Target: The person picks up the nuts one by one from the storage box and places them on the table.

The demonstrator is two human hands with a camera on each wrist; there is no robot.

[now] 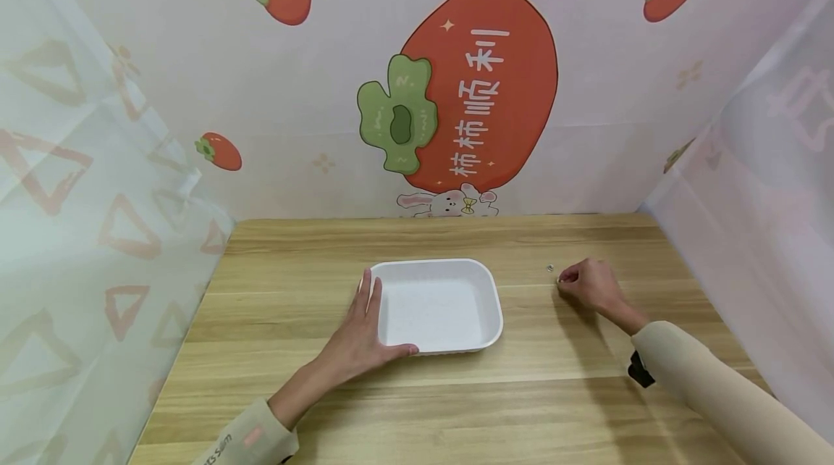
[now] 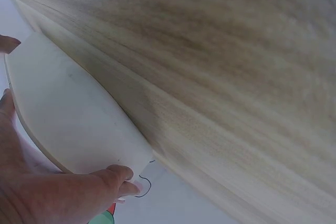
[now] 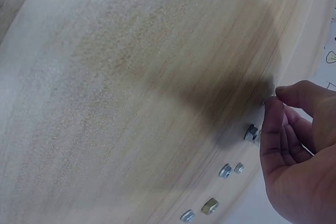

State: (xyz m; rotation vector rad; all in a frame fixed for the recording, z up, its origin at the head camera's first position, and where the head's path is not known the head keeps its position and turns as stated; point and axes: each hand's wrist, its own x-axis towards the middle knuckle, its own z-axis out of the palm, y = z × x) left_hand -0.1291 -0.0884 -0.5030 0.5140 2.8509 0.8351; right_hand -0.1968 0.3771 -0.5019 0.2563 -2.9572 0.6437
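Observation:
A white rectangular plastic tray sits on the wooden table. My left hand rests at its left end, fingers straight and spread along the left rim and thumb against the near rim; the left wrist view shows this hand against the tray's side wall. To the right of the tray, my right hand is low over the table, thumb and index fingertip pinching a small nut, mostly hidden by the fingers. Beside this hand lie several metal nuts, among them a flanged nut and a yellowish nut.
One small nut lies just beyond the right fingertips. Wood-grain table surrounds the tray. A printed backdrop with persimmon drawings stands along the far edge, and patterned sheets hang on both sides.

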